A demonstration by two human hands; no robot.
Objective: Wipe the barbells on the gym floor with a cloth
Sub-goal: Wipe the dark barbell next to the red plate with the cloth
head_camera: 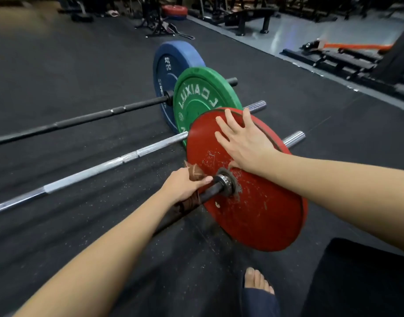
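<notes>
Black rubber gym floor (59, 65) fills the view, and on it lie three barbells, side by side, each with one plate at this end. Take the red plate (253, 213) as the marker: it stands nearest, scuffed white across its face, on the near barbell (207, 194), a dark shaft. Just behind the red plate comes the green plate (201, 97) on the middle barbell (105, 167), a silver one. Behind that is the blue plate (171, 62) on the far barbell (82, 121), a black one. So that's three bars and three plates. The red plate hides the lower edge of the green, and the green overlaps the blue.

To the lower right of the red plate sits one dark block (361, 277), cut off by the frame. Far beyond the red plate, past the mat's edge, there is a black bench (249, 16), and off to the right an orange strap (356, 45) lies among dark frames.

Two hands are in play. The right hand (244, 143) lies flat on the upper face of the red plate, fingers straight and spread, covering part of its rim. The left hand (185, 186) is just left of the red plate's hub, its fingers curled round the near barbell's shaft with one brown cloth (193, 170) bunched in the grip. The cloth pokes out above and below the fist, and the left forearm hides the shaft further along.

One bare foot (257, 280) shows below the red plate.
</notes>
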